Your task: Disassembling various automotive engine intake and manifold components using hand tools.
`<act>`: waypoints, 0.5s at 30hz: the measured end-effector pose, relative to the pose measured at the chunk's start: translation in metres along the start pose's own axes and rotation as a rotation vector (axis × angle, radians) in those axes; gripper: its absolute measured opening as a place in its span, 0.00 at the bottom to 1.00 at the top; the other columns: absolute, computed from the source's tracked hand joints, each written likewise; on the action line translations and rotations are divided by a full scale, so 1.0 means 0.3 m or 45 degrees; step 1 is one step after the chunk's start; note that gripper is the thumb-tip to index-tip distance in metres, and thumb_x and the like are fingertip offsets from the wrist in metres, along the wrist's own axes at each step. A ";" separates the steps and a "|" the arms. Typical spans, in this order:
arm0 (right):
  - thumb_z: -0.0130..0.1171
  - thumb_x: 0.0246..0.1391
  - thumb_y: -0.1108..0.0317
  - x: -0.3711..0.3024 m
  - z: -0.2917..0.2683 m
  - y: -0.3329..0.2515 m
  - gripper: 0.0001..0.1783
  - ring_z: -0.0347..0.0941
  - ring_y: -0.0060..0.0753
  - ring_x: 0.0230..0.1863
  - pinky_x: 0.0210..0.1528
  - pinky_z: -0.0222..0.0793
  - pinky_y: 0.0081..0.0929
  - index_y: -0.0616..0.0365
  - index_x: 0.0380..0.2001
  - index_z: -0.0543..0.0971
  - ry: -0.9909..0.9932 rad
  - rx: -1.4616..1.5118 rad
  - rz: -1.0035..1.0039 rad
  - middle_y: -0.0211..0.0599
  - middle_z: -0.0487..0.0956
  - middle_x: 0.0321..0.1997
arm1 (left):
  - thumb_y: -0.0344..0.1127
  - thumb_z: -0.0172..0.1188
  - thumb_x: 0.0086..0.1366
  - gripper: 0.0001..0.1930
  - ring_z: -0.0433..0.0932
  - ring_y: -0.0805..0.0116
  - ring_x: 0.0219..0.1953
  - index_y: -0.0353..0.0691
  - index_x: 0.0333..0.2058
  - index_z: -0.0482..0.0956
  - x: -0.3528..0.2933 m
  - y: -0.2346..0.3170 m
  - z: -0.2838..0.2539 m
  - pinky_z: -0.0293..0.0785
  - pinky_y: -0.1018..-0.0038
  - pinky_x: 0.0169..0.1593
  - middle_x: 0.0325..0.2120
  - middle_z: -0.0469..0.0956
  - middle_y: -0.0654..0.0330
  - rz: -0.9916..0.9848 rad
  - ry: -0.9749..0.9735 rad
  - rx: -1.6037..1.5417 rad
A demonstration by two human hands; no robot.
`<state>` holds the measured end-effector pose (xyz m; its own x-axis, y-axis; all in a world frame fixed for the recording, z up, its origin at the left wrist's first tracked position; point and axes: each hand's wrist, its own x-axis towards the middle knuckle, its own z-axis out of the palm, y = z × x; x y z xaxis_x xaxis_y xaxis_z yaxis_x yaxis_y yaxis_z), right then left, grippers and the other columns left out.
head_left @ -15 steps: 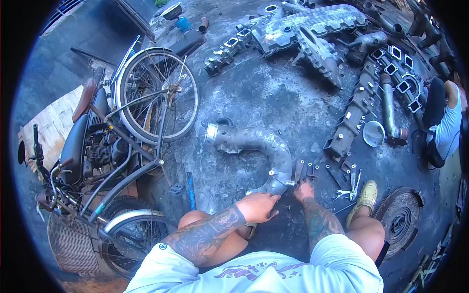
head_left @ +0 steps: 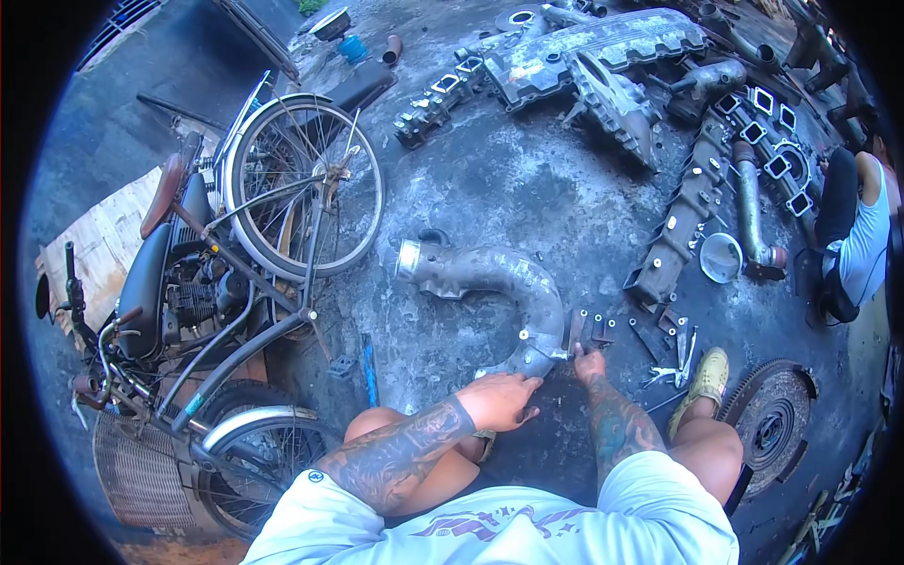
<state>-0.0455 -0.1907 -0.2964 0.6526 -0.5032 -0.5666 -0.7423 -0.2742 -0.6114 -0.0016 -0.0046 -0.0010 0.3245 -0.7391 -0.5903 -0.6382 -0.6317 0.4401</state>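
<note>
A curved metal pipe point(head_left: 504, 268) lies on the ground in front of me, bending round toward my knees. Over its near end rests my left hand point(head_left: 499, 400), back up, with fingers closed against the pipe and thumb toward me. Just right of that end, my right hand point(head_left: 590, 363) is low to the ground with its fingers bunched; whatever is in them is hidden. Beyond its fingertips lie several small metal pieces with pale round ends point(head_left: 598, 327). A light-coloured fitting point(head_left: 557, 354) sticks out from the pipe's side between my hands.
Pliers point(head_left: 680, 365) lie by my right shoe point(head_left: 709, 377), beside a toothed flywheel point(head_left: 772, 419). A long metal manifold point(head_left: 683, 221) and a round dish point(head_left: 720, 257) are farther right. Bicycle wheel point(head_left: 306, 184) and motorcycle point(head_left: 179, 292) stand left. A person point(head_left: 862, 235) crouches at far right.
My right hand has shifted slightly right and away from me, and its fingers have drawn together. My left hand and the pipe have hardly moved.
</note>
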 end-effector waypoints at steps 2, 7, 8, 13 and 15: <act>0.59 0.50 0.62 0.017 0.028 0.055 0.13 0.74 0.55 0.30 0.37 0.68 0.42 0.64 0.27 0.79 0.147 -0.043 -0.061 0.50 0.79 0.26 | 0.47 0.52 0.62 0.28 0.71 0.47 0.45 0.33 0.55 0.62 -0.003 0.000 -0.003 0.68 0.59 0.49 0.42 0.72 0.45 0.046 0.004 -0.029; 0.60 0.49 0.54 0.131 0.089 0.134 0.22 0.74 0.45 0.36 0.37 0.67 0.38 0.66 0.32 0.78 -0.199 0.175 0.247 0.49 0.78 0.32 | 0.46 0.52 0.62 0.28 0.72 0.48 0.45 0.34 0.55 0.62 -0.009 0.004 -0.013 0.68 0.60 0.49 0.42 0.72 0.45 -0.008 -0.009 0.008; 0.63 0.46 0.51 0.137 0.082 0.133 0.26 0.74 0.48 0.46 0.46 0.68 0.37 0.66 0.38 0.78 -0.275 0.157 0.428 0.53 0.78 0.40 | 0.46 0.52 0.62 0.28 0.72 0.48 0.45 0.34 0.55 0.62 -0.009 0.005 -0.015 0.68 0.60 0.48 0.42 0.72 0.45 0.022 -0.017 -0.017; 0.62 0.46 0.54 0.099 0.081 0.073 0.26 0.75 0.47 0.45 0.44 0.68 0.36 0.70 0.37 0.77 -0.148 0.354 0.451 0.53 0.78 0.41 | 0.46 0.52 0.62 0.28 0.72 0.47 0.44 0.34 0.54 0.62 -0.011 0.000 -0.013 0.68 0.59 0.48 0.41 0.72 0.45 -0.012 -0.010 0.009; 0.62 0.45 0.55 0.079 0.080 0.067 0.26 0.75 0.47 0.44 0.44 0.68 0.35 0.71 0.37 0.77 -0.110 0.391 0.481 0.53 0.78 0.41 | 0.46 0.52 0.62 0.28 0.72 0.47 0.44 0.34 0.54 0.62 -0.013 -0.003 -0.008 0.68 0.59 0.47 0.40 0.73 0.45 -0.008 0.003 0.003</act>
<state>-0.0412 -0.1885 -0.3353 0.3663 -0.4472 -0.8160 -0.8588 0.1751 -0.4814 -0.0006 -0.0018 0.0026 0.3305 -0.7355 -0.5914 -0.6376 -0.6360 0.4347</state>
